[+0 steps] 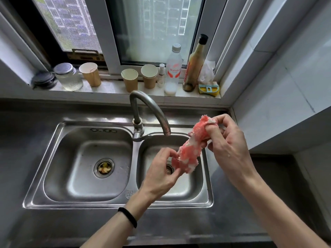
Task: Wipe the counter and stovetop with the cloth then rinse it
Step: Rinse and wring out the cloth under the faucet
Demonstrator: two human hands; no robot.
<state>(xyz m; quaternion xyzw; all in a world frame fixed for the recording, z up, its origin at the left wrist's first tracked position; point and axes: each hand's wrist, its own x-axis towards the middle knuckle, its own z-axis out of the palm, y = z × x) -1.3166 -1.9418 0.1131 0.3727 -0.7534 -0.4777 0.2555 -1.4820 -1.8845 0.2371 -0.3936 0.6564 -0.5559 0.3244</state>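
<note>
windowsill (111, 89) behind double sink (75, 204) carries glass jar (69, 76), paper cups (129, 79), water bottle (173, 68), dark-capped bottle (194, 63) and brush (208, 88). faucet (150, 111) spout ends over right basin, just beside cloth (189, 151). right drain (169, 169) partly hidden by cloth and left hand (161, 174); water flow not discernible. twisted pink cloth held above right basin: left hand pinches lower end, right hand (227, 142) grips upper end
</note>
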